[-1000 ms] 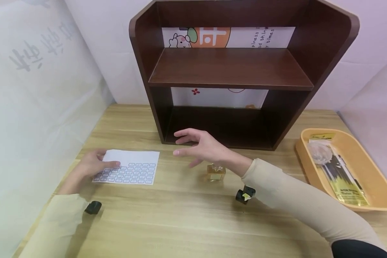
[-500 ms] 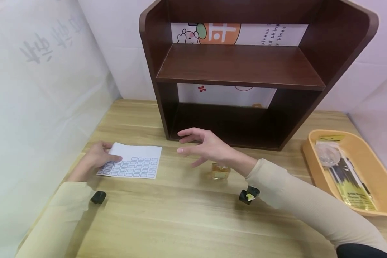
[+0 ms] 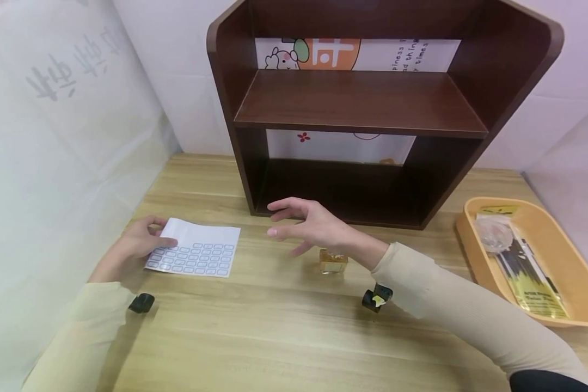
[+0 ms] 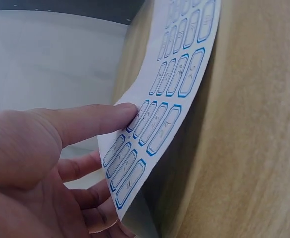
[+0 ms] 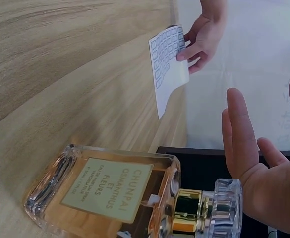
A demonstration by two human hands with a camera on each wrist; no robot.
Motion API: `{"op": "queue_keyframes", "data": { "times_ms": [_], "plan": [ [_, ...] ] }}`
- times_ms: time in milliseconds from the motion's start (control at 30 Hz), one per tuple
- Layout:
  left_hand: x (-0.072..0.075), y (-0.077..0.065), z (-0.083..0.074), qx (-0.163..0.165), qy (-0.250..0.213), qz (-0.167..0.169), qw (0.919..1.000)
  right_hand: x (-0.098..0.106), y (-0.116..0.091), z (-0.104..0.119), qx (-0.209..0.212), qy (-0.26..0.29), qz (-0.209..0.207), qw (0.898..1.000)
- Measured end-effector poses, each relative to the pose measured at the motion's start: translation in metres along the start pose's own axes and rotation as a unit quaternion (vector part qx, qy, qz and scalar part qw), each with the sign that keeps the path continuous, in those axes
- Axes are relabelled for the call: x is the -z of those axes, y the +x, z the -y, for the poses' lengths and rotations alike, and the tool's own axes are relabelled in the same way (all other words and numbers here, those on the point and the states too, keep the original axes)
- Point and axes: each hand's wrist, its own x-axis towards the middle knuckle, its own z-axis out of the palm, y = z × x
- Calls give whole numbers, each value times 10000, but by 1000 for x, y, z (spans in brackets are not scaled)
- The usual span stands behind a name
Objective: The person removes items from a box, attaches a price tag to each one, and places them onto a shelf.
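Note:
At the left of the table, my left hand [image 3: 136,239] pinches the left edge of a white sheet of blue-framed labels [image 3: 201,256], thumb on top and fingers beneath. That edge bends upward in the left wrist view, where handwriting shows on several labels [image 4: 164,129]. My right hand [image 3: 316,224] hovers in the middle with fingers spread and nothing in them. Just below its wrist in the head view stands a perfume bottle [image 3: 333,262]. The right wrist view shows the bottle's amber liquid, pale label [image 5: 107,190] and clear faceted cap [image 5: 226,208].
Behind the hands stands a dark brown two-tier shelf [image 3: 362,103]. An orange tray [image 3: 575,261] at the right holds a yellow-and-clear packet of brushes [image 3: 531,277] and a clear round item [image 3: 494,234]. White sheeting [image 3: 68,163] rises along the left table edge.
The left hand has lifted the sheet's left edge, so it now curves up from the table. The right hand keeps its pose beside the bottle. The head view has shifted slightly.

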Motion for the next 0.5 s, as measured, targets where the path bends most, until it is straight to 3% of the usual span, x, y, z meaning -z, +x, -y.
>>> {"op": "queue_keyframes", "data": {
  "times_ms": [167,500],
  "plan": [
    [2,-5,0,-177,-54,-42,9998,0,-1,-1,5,20,43,10000],
    [3,-17,-13,-421,-1280,155,9908,4,-3,-2,72,70,21,9999]
  ]
}}
